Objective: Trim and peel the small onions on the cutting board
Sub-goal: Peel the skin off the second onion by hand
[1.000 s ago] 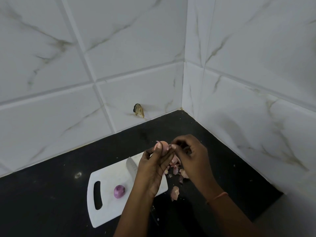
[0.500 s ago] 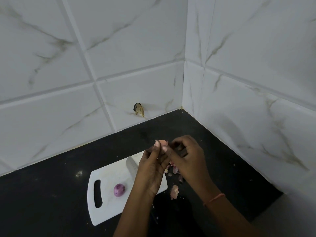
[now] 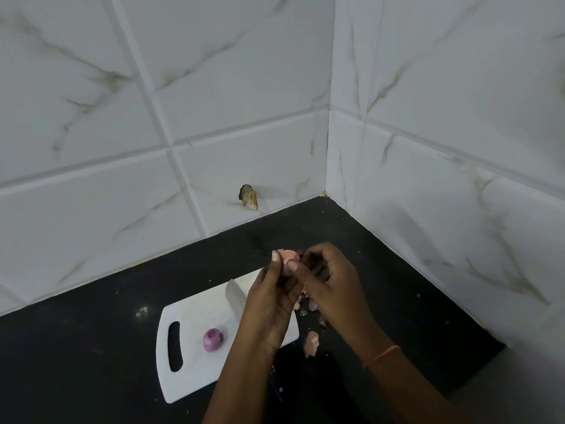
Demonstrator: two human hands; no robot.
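Above the far end of the white cutting board (image 3: 195, 319), my left hand (image 3: 272, 304) holds a small pale pink onion (image 3: 289, 257) at its fingertips. My right hand (image 3: 328, 280) pinches the same onion from the right, its thumb across the onion's near side. A second small onion (image 3: 212, 340), purple and round, lies on the board near the handle slot. A knife blade (image 3: 235, 296) lies on the board, its handle hidden under my left hand.
Pink onion skins (image 3: 311, 343) lie on the black counter (image 3: 91, 347) just right of the board and under my hands. White marble-look tiled walls meet in a corner behind; one tile has a chipped hole (image 3: 248, 196). The counter edge drops at the lower right.
My right thumb has slid left across the onion, covering more of it. Both hands stay at the same spot above the board; the purple onion and knife have not moved.
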